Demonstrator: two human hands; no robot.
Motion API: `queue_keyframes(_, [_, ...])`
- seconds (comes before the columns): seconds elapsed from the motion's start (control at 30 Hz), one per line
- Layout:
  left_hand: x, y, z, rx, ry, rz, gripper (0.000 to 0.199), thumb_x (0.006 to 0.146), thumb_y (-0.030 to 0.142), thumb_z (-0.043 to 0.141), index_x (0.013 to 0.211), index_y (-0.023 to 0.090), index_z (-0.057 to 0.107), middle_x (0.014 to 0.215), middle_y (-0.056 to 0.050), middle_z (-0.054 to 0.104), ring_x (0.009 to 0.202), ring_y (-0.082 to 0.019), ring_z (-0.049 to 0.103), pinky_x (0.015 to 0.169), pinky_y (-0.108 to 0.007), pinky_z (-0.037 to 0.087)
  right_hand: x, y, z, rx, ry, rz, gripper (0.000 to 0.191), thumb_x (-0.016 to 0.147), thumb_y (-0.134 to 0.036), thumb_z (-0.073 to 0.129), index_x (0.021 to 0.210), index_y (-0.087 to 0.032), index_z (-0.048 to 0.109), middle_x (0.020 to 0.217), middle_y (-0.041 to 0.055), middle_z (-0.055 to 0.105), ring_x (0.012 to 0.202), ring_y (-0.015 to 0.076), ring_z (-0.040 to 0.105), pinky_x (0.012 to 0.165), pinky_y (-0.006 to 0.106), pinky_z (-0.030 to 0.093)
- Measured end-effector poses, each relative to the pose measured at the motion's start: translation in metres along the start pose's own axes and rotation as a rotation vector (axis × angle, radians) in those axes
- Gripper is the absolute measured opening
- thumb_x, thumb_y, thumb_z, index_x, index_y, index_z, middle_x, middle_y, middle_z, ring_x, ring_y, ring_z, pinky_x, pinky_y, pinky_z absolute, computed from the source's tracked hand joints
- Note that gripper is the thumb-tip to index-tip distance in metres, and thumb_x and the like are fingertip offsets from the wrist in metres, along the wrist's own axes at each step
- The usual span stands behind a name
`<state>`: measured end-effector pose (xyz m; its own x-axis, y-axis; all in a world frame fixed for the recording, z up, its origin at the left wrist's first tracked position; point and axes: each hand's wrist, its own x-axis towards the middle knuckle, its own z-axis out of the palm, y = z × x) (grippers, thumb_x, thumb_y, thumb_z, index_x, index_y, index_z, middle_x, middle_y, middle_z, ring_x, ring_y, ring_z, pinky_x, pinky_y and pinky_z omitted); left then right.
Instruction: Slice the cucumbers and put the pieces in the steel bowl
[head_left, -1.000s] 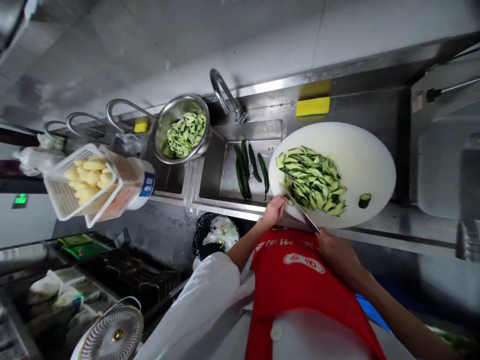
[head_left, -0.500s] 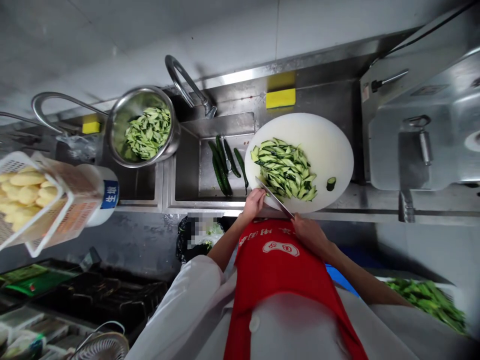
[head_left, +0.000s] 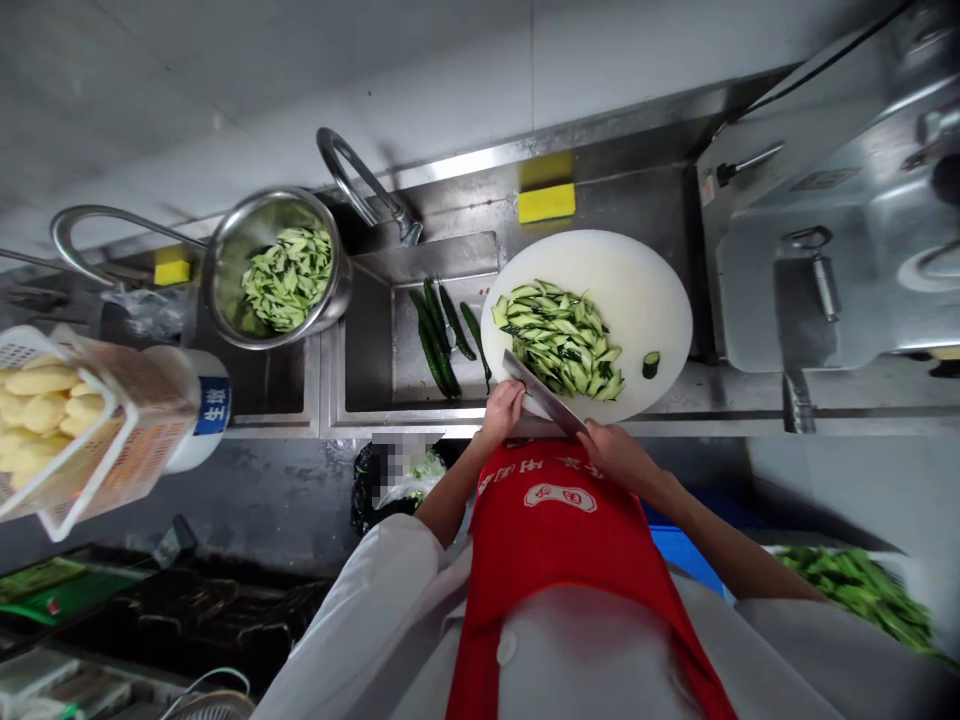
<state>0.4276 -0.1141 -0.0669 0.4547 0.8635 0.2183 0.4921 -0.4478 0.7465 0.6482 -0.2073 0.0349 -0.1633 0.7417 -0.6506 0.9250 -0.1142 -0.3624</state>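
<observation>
My right hand (head_left: 616,455) is closed around the handle of a kitchen knife (head_left: 546,396), near the front edge of a round white cutting board (head_left: 651,290). The blade points to the upper left, its broad side partly showing. By the blade's tip, my left hand (head_left: 502,410) has its fingers bent and pressed together at the board's lower left rim; what they hold is hidden. Behind the knife lies a heap of sliced cucumber (head_left: 562,335). A short cucumber end (head_left: 651,364) sits apart on the right of the board.
Several whole cucumbers (head_left: 435,340) lie in the sink (head_left: 367,350) left of the board. Further left stand a steel bowl (head_left: 217,290) of cucumber slices and white baskets (head_left: 112,440), one holding peeled potatoes. A yellow sponge block (head_left: 546,203) and a faucet (head_left: 409,225) are behind.
The view has shifted slightly. The knife blade has tilted, so more of its flat side shows. Both hands keep nearly the same places, and the cucumber heap looks unchanged.
</observation>
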Motion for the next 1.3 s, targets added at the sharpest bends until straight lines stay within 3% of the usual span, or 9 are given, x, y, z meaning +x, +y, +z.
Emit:
queue_keyframes(0.23, [0.080,0.085,-0.038,-0.019,0.491,-0.023,0.018,0.099,0.028,0.052,0.095,0.015,0.064,0.092,-0.006,0.063,0.090,-0.016,0.061,0.083,-0.030,0.050,-0.034,0.007,-0.011,-0.009,0.024,-0.003,0.029,0.103,-0.030,0.033,0.109,-0.013,0.056,0.095,0.0136,0.072,0.086,0.0225,0.069,0.069,0.027,0.039])
queue_keyframes(0.3, [0.111,0.116,-0.012,-0.109,0.237,0.148,0.015,0.098,0.021,0.051,0.100,0.016,0.065,0.098,-0.007,0.064,0.094,-0.017,0.060,0.086,-0.032,0.050,-0.035,0.007,-0.008,-0.020,0.006,-0.032,0.028,0.102,-0.029,0.036,0.110,-0.013,0.058,0.097,0.0147,0.072,0.089,0.0238,0.070,0.070,0.028,0.042])
queue_keyframes(0.43, [0.145,0.150,0.086,-0.080,-0.439,0.431,0.020,0.088,0.001,0.055,0.091,0.016,0.068,0.100,-0.008,0.065,0.097,-0.021,0.060,0.087,-0.036,0.053,-0.023,0.010,0.000,-0.052,0.018,-0.085,0.032,0.102,-0.026,0.034,0.116,-0.011,0.058,0.104,0.0170,0.071,0.094,0.0251,0.070,0.075,0.030,0.046])
queue_keyframes(0.53, [0.156,0.144,0.141,0.004,-0.597,0.351,0.023,0.079,-0.008,0.061,0.079,0.014,0.066,0.093,-0.006,0.066,0.094,-0.022,0.062,0.088,-0.036,0.053,-0.014,0.015,0.003,-0.047,0.008,-0.057,0.033,0.102,-0.024,0.032,0.117,-0.011,0.058,0.104,0.0181,0.071,0.096,0.0245,0.070,0.078,0.030,0.047])
queue_keyframes(0.6, [0.162,0.138,0.152,0.006,-0.618,0.330,0.021,0.077,-0.008,0.064,0.075,0.013,0.064,0.087,-0.005,0.065,0.088,-0.019,0.062,0.086,-0.033,0.053,-0.010,0.019,0.003,-0.034,0.016,-0.021,0.032,0.102,-0.027,0.033,0.116,-0.012,0.058,0.102,0.0176,0.071,0.097,0.0245,0.070,0.077,0.029,0.047])
queue_keyframes(0.73, [0.172,0.145,0.119,-0.044,-0.520,0.327,0.019,0.075,0.007,0.076,0.088,0.019,0.068,0.087,-0.003,0.064,0.085,-0.019,0.062,0.082,-0.032,0.054,-0.006,0.028,-0.002,-0.033,0.069,-0.001,0.034,0.103,-0.031,0.032,0.116,-0.015,0.059,0.101,0.0155,0.071,0.096,0.0246,0.070,0.075,0.028,0.045])
queue_keyframes(0.83, [0.162,0.148,0.063,-0.249,-0.230,0.183,0.021,0.083,0.023,0.073,0.102,0.022,0.065,0.084,-0.001,0.061,0.078,-0.017,0.060,0.074,-0.030,0.052,-0.004,0.034,-0.009,-0.040,0.088,0.013,0.038,0.104,-0.034,0.028,0.117,-0.017,0.059,0.099,0.0139,0.072,0.094,0.0248,0.070,0.076,0.030,0.044])
queue_keyframes(1.07, [0.049,0.067,-0.067,-0.438,0.335,-0.537,0.040,0.074,0.043,0.079,0.093,0.018,0.055,0.070,0.004,0.056,0.059,-0.009,0.054,0.056,-0.020,0.045,0.015,0.050,-0.039,-0.082,0.084,0.077,0.038,0.103,-0.037,0.031,0.111,-0.018,0.063,0.103,0.0143,0.072,0.096,0.0249,0.068,0.080,0.030,0.042])
queue_keyframes(1.3, [-0.060,0.040,-0.080,-0.440,0.452,-0.828,0.047,0.073,0.047,0.078,0.101,0.017,0.057,0.078,0.001,0.062,0.056,-0.009,0.058,0.054,-0.020,0.047,0.024,0.060,-0.069,-0.162,0.142,0.112,0.036,0.102,-0.036,0.035,0.107,-0.018,0.065,0.101,0.0145,0.073,0.093,0.0236,0.068,0.078,0.029,0.041])
